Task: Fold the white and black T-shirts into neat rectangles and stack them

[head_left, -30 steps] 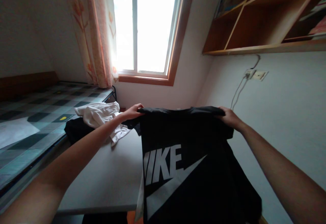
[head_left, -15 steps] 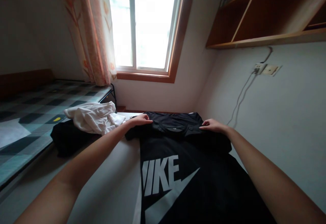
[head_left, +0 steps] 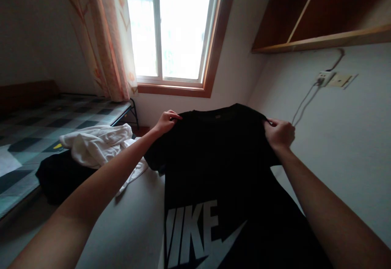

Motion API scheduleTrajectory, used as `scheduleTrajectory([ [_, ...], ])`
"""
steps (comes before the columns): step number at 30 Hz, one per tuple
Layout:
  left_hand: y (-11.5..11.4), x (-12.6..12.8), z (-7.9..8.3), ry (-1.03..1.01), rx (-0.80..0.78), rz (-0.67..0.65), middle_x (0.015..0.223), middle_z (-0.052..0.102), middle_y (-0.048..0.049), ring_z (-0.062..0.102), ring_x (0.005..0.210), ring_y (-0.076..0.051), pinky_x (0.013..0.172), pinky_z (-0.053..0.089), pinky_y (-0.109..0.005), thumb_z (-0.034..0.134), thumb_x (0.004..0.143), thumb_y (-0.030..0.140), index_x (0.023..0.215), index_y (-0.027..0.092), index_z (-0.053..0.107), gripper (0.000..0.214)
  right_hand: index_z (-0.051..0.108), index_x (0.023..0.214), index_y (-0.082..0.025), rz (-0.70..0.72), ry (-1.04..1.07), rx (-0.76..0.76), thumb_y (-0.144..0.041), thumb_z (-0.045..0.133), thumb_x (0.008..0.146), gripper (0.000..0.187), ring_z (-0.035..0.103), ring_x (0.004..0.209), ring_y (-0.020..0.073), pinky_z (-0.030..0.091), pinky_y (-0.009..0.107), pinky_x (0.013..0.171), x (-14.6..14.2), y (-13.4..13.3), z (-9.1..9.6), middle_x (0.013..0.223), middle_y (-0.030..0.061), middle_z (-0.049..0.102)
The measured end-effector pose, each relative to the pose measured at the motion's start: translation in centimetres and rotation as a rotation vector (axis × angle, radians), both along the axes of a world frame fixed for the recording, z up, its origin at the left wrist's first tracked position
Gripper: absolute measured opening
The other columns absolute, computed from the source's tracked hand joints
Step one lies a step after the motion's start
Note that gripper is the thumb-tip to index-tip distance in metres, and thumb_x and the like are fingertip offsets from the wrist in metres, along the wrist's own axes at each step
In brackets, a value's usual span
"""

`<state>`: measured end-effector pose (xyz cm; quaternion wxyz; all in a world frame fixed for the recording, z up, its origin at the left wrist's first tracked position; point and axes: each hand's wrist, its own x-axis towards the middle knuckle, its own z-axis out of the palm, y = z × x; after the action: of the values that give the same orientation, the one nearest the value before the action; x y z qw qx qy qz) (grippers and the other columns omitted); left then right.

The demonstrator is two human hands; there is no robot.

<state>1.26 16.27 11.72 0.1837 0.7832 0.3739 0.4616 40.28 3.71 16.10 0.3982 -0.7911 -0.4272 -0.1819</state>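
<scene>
A black T-shirt (head_left: 214, 159) with large grey lettering and a slanted grey shape on its front spreads between my two hands. My left hand (head_left: 167, 122) pinches the shirt at its left shoulder, beside the neckline. At the other shoulder, my right hand (head_left: 279, 132) is closed on the fabric. The collar and shoulders are lifted up off the white surface, while the lower part of the shirt runs down toward me and out of view. Both sleeves hang down at the sides.
On the white tabletop (head_left: 128, 220), a crumpled white garment (head_left: 97, 142) lies against a dark bundle of cloth (head_left: 61, 175) at the left. Beyond is a bed with a checked cover (head_left: 76, 116). A wall shelf (head_left: 324, 36) and a socket with a plugged cord (head_left: 325, 77) are at the right.
Both hands have raised the shirt's shoulders and collar from the tabletop. My right hand has moved outward to the right, and the fabric between the hands is pulled wider.
</scene>
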Motion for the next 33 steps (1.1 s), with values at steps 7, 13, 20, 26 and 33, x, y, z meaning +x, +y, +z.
scheduleTrajectory([
  [7,2.6,2.7,-1.2,0.444,-0.002,0.258,0.118,0.061,-0.0070,0.059,0.109,-0.024,0.098,0.046,-0.041,0.048,0.082,0.010,0.105,0.023,0.073,0.036,0.075,0.105,-0.018,0.043,0.086,-0.094,-0.030,0.046,0.086,0.037,0.066,0.093,0.0288,0.048,0.038,0.082,-0.4,6.0,-3.3,0.095,0.0139,0.074],
  [13,3.7,1.8,-6.0,0.645,-0.363,0.164,0.138,0.056,-0.0085,0.055,0.122,-0.025,0.100,0.044,-0.035,0.064,0.079,0.037,0.137,0.025,0.050,0.061,0.056,0.134,-0.013,0.214,0.005,-0.743,-0.038,0.052,0.088,0.053,0.055,0.120,0.0320,0.044,0.044,0.097,-0.1,7.9,-12.0,0.131,0.0178,0.061],
  [20,4.3,-3.7,-6.0,0.590,-0.736,0.068,0.090,0.073,-0.0084,0.067,0.079,-0.021,0.063,0.050,-0.024,0.074,0.061,0.055,0.091,0.015,0.071,0.050,0.054,0.137,-0.025,0.248,-0.262,-0.786,-0.040,0.033,0.096,0.048,0.037,0.134,0.0316,0.033,0.050,0.105,-0.5,6.7,-15.4,0.149,0.0095,0.044],
  [26,2.9,-7.4,-4.2,0.420,-1.052,-0.164,0.083,0.071,-0.0035,0.064,0.067,-0.017,0.054,0.049,-0.024,0.086,0.048,0.040,0.098,0.020,0.070,0.056,0.057,0.134,-0.024,0.270,-0.262,-0.804,-0.039,0.034,0.095,0.047,0.037,0.135,0.0326,0.032,0.053,0.105,-0.4,6.8,-15.3,0.149,0.0100,0.045],
  [33,2.0,-8.1,-5.3,0.706,-0.726,0.227,0.080,0.066,-0.0055,0.063,0.069,-0.022,0.065,0.053,-0.035,0.081,0.054,0.023,0.095,0.015,0.068,0.044,0.059,0.131,-0.017,0.315,-0.136,-0.471,-0.027,0.043,0.089,0.046,0.055,0.119,0.0301,0.044,0.045,0.099,3.5,5.9,-13.2,0.132,0.0147,0.060],
])
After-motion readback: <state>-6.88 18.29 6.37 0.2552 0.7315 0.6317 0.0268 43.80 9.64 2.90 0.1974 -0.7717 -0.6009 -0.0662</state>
